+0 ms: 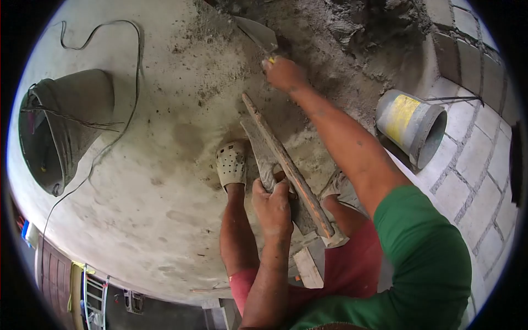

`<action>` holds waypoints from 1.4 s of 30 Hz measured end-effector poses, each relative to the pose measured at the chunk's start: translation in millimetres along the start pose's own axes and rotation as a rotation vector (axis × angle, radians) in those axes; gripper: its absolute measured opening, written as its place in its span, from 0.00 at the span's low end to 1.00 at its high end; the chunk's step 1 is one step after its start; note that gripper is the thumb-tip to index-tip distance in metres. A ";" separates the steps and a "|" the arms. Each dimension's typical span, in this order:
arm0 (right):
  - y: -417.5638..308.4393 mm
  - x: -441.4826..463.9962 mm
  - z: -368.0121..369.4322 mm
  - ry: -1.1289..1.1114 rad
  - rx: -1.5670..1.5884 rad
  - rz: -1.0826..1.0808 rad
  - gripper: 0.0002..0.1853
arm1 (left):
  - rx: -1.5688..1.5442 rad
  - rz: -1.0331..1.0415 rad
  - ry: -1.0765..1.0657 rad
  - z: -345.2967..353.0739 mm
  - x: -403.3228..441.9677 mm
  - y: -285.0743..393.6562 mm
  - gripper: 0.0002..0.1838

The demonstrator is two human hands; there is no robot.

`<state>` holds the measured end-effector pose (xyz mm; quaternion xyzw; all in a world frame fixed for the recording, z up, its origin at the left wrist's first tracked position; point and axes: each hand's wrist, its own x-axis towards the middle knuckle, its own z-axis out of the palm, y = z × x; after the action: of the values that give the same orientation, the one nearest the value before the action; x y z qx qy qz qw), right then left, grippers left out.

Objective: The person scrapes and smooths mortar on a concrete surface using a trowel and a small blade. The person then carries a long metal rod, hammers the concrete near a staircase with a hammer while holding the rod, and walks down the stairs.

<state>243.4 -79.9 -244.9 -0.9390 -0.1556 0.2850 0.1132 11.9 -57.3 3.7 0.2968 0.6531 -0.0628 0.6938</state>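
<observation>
My right hand (287, 74) is closed around the handle of a trowel (258, 34), a bit of yellow showing by the fingers. Its pale blade reaches over loose grey mortar (357, 27) on the floor. Lower down, my left hand (272, 206) grips the handle of a mortar-crusted hand float (256, 143), which tilts in front of my legs. A long wooden strip (286, 159) runs along the float's right side; whether the two are joined I cannot tell.
A large dark bucket (88, 104) lies on its side at left, near a thin black cable (139, 60). At right a grey bucket with a yellow label (401, 118) lies tipped by the block wall (467, 159). A short wood piece (308, 268) is near my knees.
</observation>
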 end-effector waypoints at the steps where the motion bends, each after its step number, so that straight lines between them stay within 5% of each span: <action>1: 8.4 -3.2 -12.5 -0.015 0.013 -0.012 0.27 | -0.011 -0.033 -0.025 -1.7 0.3 -0.1 0.11; 8: 1.5 39.7 -39.1 -0.054 -0.030 -0.109 0.26 | 0.110 0.057 0.026 -3.6 3.9 -20.4 0.13; 12: 33.4 -30.6 -1.9 -0.084 0.129 0.066 0.27 | -0.120 -0.030 0.012 -0.5 4.9 -11.4 0.13; 13: 47.1 -49.8 -6.0 -0.127 0.130 0.123 0.26 | -0.067 -0.036 -0.016 -3.8 6.1 -9.3 0.20; 17: 103.2 -98.6 -41.0 -0.242 0.258 0.242 0.26 | -0.161 0.044 -0.017 -5.4 9.4 -19.0 0.19; 19: 115.1 -90.3 -46.6 0.107 0.092 0.057 0.25 | -0.118 0.037 0.040 -3.4 6.8 -23.3 0.18; 26: 80.1 -15.8 -43.9 0.169 -0.015 -0.208 0.27 | -0.062 0.011 0.017 11.2 -2.7 -43.3 0.14; 28: 136.1 -26.5 -1.8 -0.092 -0.028 0.017 0.28 | -0.054 0.011 0.019 10.1 -3.6 -47.9 0.14; 32: 174.2 -114.4 0.9 -0.181 -0.027 0.262 0.28 | -0.065 0.056 0.038 12.6 -5.0 -50.9 0.14; 35: 201.9 -138.8 -9.7 -0.220 -0.052 0.211 0.27 | -0.060 0.038 0.070 17.0 -6.9 -48.5 0.13; 38: 145.9 -111.4 -49.4 -0.186 0.058 0.071 0.26 | -0.028 0.025 0.082 23.4 -7.4 -57.0 0.11; 42: 137.7 -56.7 -15.4 -0.016 0.052 -0.073 0.24 | -0.002 0.057 0.032 21.0 -2.2 -70.2 0.15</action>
<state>238.7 -229.5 -245.4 -0.9271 -0.1833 0.2922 0.1468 -3.5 -125.6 -17.9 0.3155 0.6555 -0.0378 0.6851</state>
